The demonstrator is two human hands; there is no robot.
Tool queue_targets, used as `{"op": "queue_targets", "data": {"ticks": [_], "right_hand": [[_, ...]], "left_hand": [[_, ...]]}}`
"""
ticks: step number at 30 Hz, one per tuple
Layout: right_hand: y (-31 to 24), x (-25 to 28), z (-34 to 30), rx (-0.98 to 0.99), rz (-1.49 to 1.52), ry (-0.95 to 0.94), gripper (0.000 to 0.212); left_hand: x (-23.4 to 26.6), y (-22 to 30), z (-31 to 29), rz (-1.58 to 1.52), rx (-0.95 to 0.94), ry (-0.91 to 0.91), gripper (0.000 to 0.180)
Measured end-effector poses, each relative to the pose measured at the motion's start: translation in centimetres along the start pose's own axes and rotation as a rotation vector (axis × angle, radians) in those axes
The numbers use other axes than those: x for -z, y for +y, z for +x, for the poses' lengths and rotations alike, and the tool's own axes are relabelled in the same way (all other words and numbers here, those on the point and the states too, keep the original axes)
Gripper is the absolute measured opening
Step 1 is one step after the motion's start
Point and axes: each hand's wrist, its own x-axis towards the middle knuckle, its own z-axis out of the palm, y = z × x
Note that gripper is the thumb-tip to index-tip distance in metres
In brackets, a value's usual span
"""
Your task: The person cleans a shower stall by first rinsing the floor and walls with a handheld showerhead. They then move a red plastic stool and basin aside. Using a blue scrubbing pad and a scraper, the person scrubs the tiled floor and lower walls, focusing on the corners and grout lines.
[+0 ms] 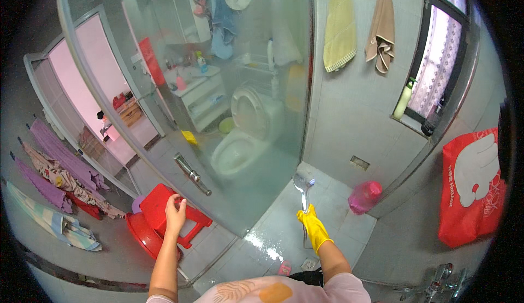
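Note:
My left hand (175, 214), bare, grips the edge of a red plastic stool (158, 205), its fingers curled at the seat. The stool is tilted, its legs pointing right, in front of a round red basin (143, 236). My right hand (315, 229) wears a yellow rubber glove and is closed around the handle of a silver shower head (303, 183). The head points away from me above the wet tiled floor (262, 251). Whether water is flowing from it I cannot tell.
A glass shower panel (262, 194) with a metal handle (191, 174) stands ahead, a toilet (234, 150) behind it. On the right are a pink plastic container (365, 196), a red bag (470, 188) and a wall faucet (439, 281). Towels (60, 183) hang at left.

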Motion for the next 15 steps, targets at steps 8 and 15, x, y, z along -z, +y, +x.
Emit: {"op": "queue_targets", "data": {"ticks": [8, 15], "right_hand": [[-3.0, 10.9, 7.6, 0.451, 0.065, 0.469, 0.039], [-12.4, 13.7, 0.7, 0.48, 0.435, 0.112, 0.038]], "left_hand": [[-2.3, -1.4, 1.9, 0.012, -0.045, -0.044, 0.021], [-0.2, -1.1, 1.5, 0.162, -0.025, -0.062, 0.018]]}}
